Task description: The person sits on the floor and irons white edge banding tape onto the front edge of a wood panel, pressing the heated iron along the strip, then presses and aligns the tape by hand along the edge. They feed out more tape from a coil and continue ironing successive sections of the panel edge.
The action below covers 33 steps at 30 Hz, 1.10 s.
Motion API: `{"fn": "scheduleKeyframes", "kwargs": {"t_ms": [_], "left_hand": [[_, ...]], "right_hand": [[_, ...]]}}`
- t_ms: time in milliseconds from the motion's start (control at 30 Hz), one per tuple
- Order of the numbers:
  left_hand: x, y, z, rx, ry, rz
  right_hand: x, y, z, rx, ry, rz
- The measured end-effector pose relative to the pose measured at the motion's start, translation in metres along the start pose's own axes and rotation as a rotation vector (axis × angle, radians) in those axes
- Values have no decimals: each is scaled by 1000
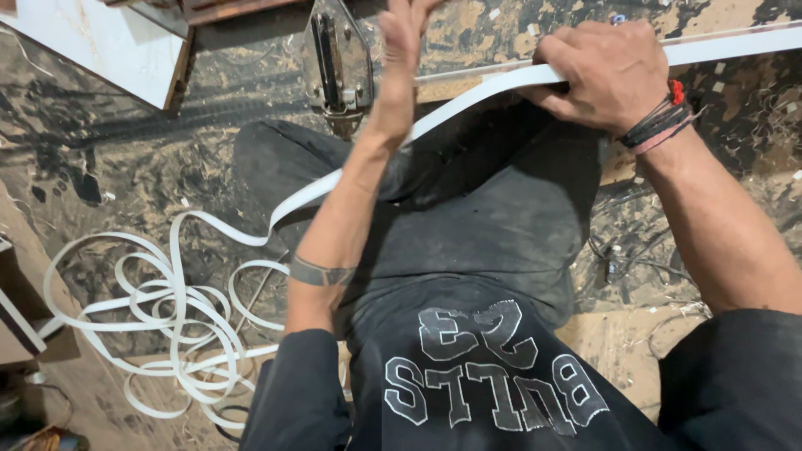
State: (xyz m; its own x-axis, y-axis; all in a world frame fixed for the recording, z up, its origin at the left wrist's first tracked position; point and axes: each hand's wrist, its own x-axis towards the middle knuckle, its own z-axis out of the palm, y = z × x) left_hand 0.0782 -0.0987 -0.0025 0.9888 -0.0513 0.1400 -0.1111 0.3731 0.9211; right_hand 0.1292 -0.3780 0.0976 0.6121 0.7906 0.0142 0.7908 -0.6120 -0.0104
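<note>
Your right hand (pixel 614 75) sits at about one o'clock in the view, its fingers curled down over the white edge-banding strip (pixel 468 100) and pressing it on the board edge (pixel 735 42). Your left hand (pixel 401 50) is at twelve o'clock, raised with the palm flat and the fingers stretched out; it holds nothing, and I cannot tell if it touches the strip behind it.

The strip runs from under your right hand down toward eight o'clock, where the loose rest lies in a tangled coil (pixel 167 326) on the dusty floor (pixel 109 167). It looks thin, light and very flexible, smooth on the face, so I judge it can slip or twist and can kink if bent sharply. Best is to take it flat between thumb and fingers, near the board.

A dark clothes iron (pixel 338 63) stands at eleven o'clock, just beside your left hand. No container shows in the view.
</note>
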Motion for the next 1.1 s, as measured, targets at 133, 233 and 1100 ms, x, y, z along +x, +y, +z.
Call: {"fn": "scheduleKeyframes", "kwargs": {"t_ms": [133,233,1100], "left_hand": [[9,3,-28,-33,154,125],[16,-19,-20,136,216,-14],[5,86,40,1152,-301,312]], "right_hand": [[2,-2,-1,19,34,-2],[3,-1,-2,11,-8,8],[5,-88,-26,139,648,178]]}}
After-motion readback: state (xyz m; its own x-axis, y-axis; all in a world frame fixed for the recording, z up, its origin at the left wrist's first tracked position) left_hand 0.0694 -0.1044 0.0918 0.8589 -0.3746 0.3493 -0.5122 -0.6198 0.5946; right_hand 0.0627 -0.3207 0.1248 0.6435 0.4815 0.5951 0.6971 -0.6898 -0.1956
